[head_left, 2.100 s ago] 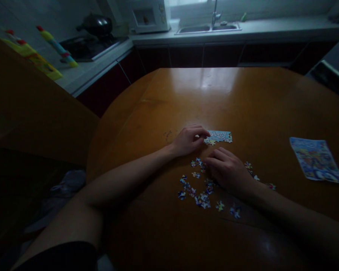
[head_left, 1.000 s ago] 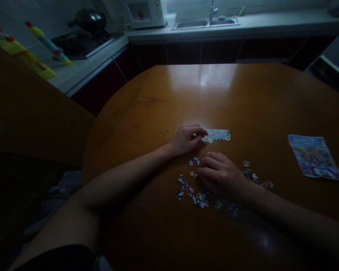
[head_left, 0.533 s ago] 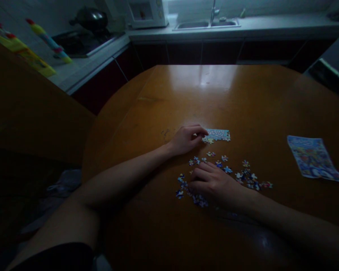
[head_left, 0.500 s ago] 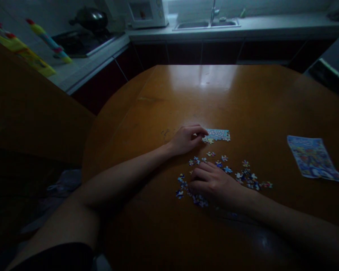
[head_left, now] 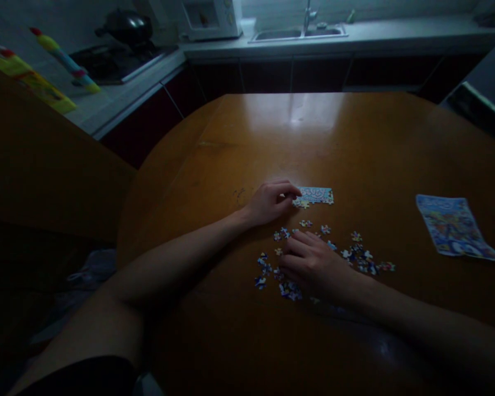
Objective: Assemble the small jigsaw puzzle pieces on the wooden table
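Note:
A small assembled strip of jigsaw puzzle [head_left: 315, 195] lies on the round wooden table [head_left: 305, 137]. My left hand [head_left: 270, 201] rests curled beside it, fingertips pinched against the strip's left end. Several loose puzzle pieces [head_left: 361, 258] are scattered nearer to me. Over them lies my right hand [head_left: 311, 263], palm down, fingers stretched out and slightly spread, touching pieces near its fingertips. Some pieces under this hand are hidden.
A printed puzzle picture sheet [head_left: 454, 226] lies at the right of the table. Behind are a kitchen counter with a sink [head_left: 299, 34], a microwave [head_left: 208, 19], a black pot [head_left: 126, 27] on a stove, and colourful bottles [head_left: 64, 59] at the left.
My right hand slid back toward me and to the left over the loose pieces, uncovering several beside the strip. The left hand stayed at the strip's end.

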`<state>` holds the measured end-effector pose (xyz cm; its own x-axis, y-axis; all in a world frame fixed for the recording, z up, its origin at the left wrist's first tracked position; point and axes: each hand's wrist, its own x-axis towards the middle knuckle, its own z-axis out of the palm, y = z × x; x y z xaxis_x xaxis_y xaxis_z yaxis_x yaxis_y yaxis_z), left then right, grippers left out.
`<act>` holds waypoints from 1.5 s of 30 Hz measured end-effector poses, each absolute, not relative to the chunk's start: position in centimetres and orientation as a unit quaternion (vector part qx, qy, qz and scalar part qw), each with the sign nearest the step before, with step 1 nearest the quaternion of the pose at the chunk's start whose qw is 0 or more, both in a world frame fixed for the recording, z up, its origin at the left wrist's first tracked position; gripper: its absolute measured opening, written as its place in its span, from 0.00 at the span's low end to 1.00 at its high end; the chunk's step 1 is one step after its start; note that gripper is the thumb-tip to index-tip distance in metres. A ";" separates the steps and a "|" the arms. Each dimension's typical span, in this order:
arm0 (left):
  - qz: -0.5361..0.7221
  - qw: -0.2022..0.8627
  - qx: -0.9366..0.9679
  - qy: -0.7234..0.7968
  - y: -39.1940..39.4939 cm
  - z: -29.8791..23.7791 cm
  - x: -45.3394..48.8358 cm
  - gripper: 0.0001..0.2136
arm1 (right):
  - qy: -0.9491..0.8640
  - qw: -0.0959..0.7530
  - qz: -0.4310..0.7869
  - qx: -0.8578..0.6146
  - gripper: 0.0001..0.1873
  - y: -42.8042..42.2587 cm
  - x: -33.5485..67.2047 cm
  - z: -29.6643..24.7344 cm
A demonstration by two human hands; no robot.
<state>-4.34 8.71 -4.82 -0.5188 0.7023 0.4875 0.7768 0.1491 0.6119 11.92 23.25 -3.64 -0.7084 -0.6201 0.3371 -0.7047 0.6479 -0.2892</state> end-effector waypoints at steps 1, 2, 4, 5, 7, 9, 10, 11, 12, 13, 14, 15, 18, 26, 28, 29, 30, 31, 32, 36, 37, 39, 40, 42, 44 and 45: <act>-0.433 0.042 -0.488 -0.757 8.7 -4.9 -4.4 0.09 | -0.900 0.104 0.200 0.372 0.10 23.2 11.9 -3.7; -0.434 0.040 -0.488 -0.757 8.7 -4.9 -4.4 0.09 | -0.901 0.108 0.195 0.372 0.10 23.2 11.9 -3.7; -0.437 0.039 -0.489 -0.754 8.7 -5.0 -4.4 0.09 | -0.907 0.118 0.192 0.354 0.10 23.3 11.9 -3.8; -0.438 0.039 -0.489 -0.753 8.7 -5.0 -4.4 0.09 | -0.910 0.120 0.195 0.345 0.10 23.4 11.8 -3.8; -0.439 0.041 -0.488 -0.753 8.7 -5.0 -4.4 0.09 | -0.908 0.113 0.208 0.345 0.10 23.5 11.8 -3.8; -0.436 0.040 -0.488 -0.755 8.7 -4.9 -4.3 0.09 | -0.901 0.103 0.218 0.362 0.12 23.8 11.7 -3.9; -0.435 0.040 -0.488 -0.756 8.7 -4.8 -4.3 0.09 | -0.898 0.102 0.220 0.368 0.12 23.9 11.7 -3.9; -0.433 0.039 -0.488 -0.757 8.7 -4.8 -4.2 0.09 | -0.897 0.105 0.220 0.368 0.12 24.0 11.7 -3.9; -0.433 0.038 -0.487 -0.758 8.6 -4.7 -4.2 0.09 | -0.900 0.110 0.220 0.360 0.11 24.2 11.6 -4.0; -0.434 0.037 -0.486 -0.757 8.6 -4.7 -4.2 0.09 | -0.904 0.117 0.222 0.347 0.10 24.3 11.6 -4.0; -0.436 0.035 -0.485 -0.757 8.7 -4.7 -4.2 0.09 | -0.908 0.126 0.227 0.330 0.09 24.5 11.5 -4.0; -0.439 0.034 -0.484 -0.756 8.7 -4.7 -4.2 0.09 | -0.911 0.136 0.236 0.311 0.09 24.8 11.5 -4.0; -0.445 0.031 -0.485 -0.753 8.7 -4.6 -4.2 0.09 | -0.907 0.161 0.292 0.256 0.10 25.5 11.2 -3.6; -0.440 0.031 -0.487 -0.754 8.5 -4.7 -4.3 0.09 | -0.857 0.204 0.468 0.076 0.12 28.5 9.0 -3.4; -0.441 0.035 -0.489 -0.752 8.5 -4.7 -4.3 0.09 | -0.852 0.217 0.475 0.039 0.12 29.2 8.4 -3.9; -0.440 0.035 -0.489 -0.753 8.5 -4.7 -4.3 0.09 | -0.852 0.220 0.474 0.032 0.12 29.4 8.2 -4.0; -0.439 0.035 -0.489 -0.753 8.5 -4.6 -4.3 0.09 | -0.853 0.222 0.472 0.036 0.12 29.5 8.1 -4.1; -0.438 0.034 -0.488 -0.754 8.5 -4.6 -4.3 0.09 | -0.854 0.222 0.468 0.049 0.11 29.6 8.1 -4.1; -0.437 0.033 -0.488 -0.755 8.5 -4.6 -4.3 0.09 | -0.856 0.219 0.463 0.070 0.11 29.5 8.1 -4.0; -0.440 0.032 -0.484 -0.756 8.5 -4.4 -4.2 0.09 | -0.848 0.168 0.441 0.241 0.09 28.6 8.9 -3.1; -0.440 0.033 -0.484 -0.756 8.5 -4.5 -4.2 0.09 | -0.842 0.143 0.428 0.295 0.08 28.3 9.2 -2.9; -0.440 0.033 -0.485 -0.755 8.5 -4.6 -4.3 0.09 | -0.835 0.078 0.389 0.381 0.06 27.6 9.9 -2.4; -0.439 0.030 -0.485 -0.756 8.5 -4.6 -4.3 0.09 | -0.835 0.042 0.366 0.409 0.06 27.3 10.3 -2.1; -0.438 0.024 -0.484 -0.757 8.5 -4.7 -4.3 0.09 | -0.839 -0.024 0.322 0.439 0.07 26.8 11.0 -1.7; -0.440 0.017 -0.481 -0.758 8.5 -4.7 -4.3 0.09 | -0.845 -0.064 0.286 0.448 0.07 26.4 11.5 -1.3; -0.440 0.017 -0.481 -0.758 8.5 -4.6 -4.3 0.09 | -0.847 -0.075 0.273 0.449 0.08 26.3 11.6 -1.2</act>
